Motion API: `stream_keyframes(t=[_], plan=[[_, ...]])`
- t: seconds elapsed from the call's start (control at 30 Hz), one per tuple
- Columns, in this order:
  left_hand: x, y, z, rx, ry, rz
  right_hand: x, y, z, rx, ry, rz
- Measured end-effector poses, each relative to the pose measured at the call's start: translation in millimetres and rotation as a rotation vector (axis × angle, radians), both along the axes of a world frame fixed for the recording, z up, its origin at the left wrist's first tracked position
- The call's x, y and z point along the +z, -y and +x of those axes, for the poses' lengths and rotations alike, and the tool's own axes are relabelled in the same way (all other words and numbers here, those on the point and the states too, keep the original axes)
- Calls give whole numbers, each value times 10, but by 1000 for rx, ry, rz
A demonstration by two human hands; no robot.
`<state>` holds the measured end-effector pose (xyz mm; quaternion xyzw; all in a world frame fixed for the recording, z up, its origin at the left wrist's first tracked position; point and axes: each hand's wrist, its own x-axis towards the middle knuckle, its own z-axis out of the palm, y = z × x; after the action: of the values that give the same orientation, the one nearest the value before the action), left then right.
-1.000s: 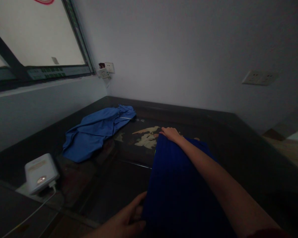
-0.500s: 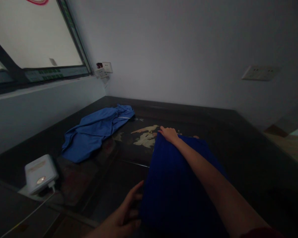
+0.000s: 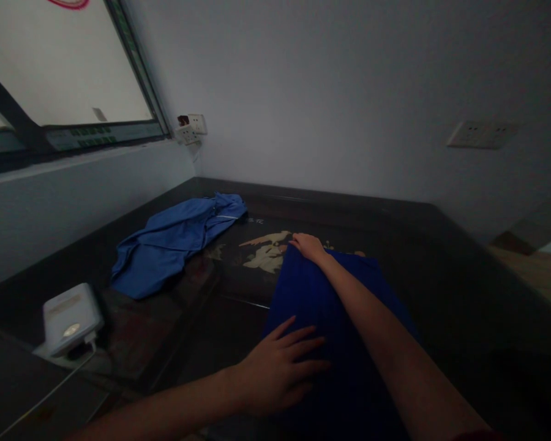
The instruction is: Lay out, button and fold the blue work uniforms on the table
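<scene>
A dark blue cloth [image 3: 287, 297], which looks like a folded garment, lies on the dark tabletop in front of me. At its far left corner my right hand [image 3: 308, 246] has its fingers closed over the fabric. The right forearm crosses above the cloth. Lower down, my left hand [image 3: 287, 367] is over the cloth's near left part, with fingers spread and nothing held. Whether its palm presses on the fabric is hard to see in the dim light.
A lighter blue garment [image 3: 165, 245] lies crumpled at the left of the dark table [image 3: 239, 202]. Nearer me is a white box-shaped device [image 3: 72, 318] with a white cable [image 3: 50, 398]. Wall sockets [image 3: 482, 135] and a window [image 3: 73, 67] are beyond the table.
My left hand has moved right and up from beside the cloth's left edge to over the cloth, its fingers spreading. My right hand stays at the far corner.
</scene>
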<state>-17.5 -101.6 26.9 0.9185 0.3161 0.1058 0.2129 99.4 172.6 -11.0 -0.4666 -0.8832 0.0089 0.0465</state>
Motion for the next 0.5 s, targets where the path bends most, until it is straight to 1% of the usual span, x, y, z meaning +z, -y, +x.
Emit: stream_keyframes(t=[0.07,0.13,0.23,0.5], plan=[[-65,-1,-25,-1,-23,21,-4,-14,-4,-4,-3,-5],[-75,7,-50,-4,-34,41,-12,-26,-15,-13,-7,-10],[-42,11,-60,-9,-41,38,-20,-39,-35,-32,-10,-17],[10,-15,-64,-11,-48,-63,-8,-28,-86,-102,-22,-23]])
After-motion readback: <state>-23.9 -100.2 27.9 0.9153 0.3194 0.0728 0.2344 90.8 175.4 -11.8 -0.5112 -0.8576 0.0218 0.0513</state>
